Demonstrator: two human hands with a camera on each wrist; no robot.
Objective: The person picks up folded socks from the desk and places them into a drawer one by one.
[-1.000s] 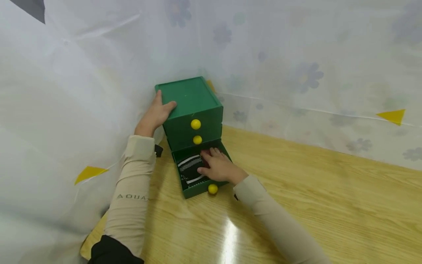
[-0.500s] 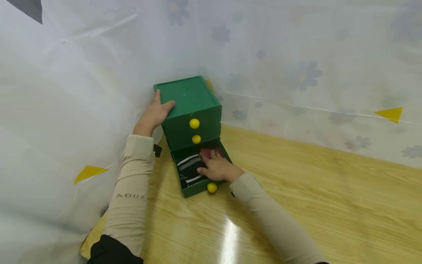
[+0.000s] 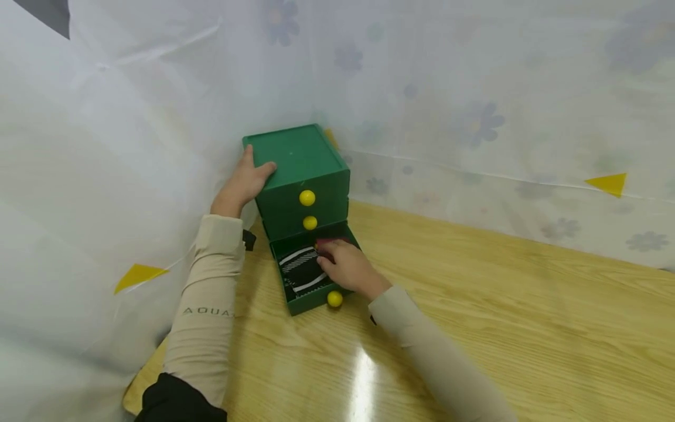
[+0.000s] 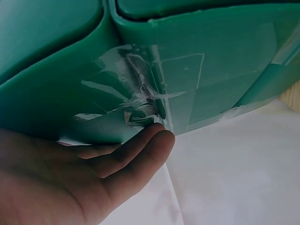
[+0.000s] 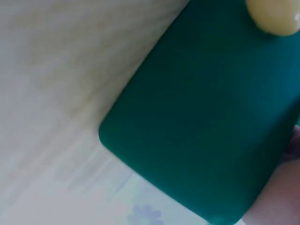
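Left hand (image 3: 244, 181) flat against green drawer box (image 3: 295, 155) at tabletop's far-left corner; right hand (image 3: 345, 266) curled on red item (image 3: 329, 241) in open bottom drawer (image 3: 308, 302).

The right hand (image 3: 345, 266) hid most of the dark red item (image 3: 329, 241) in the open bottom drawer (image 3: 311, 302); its fingertips stayed unseen.
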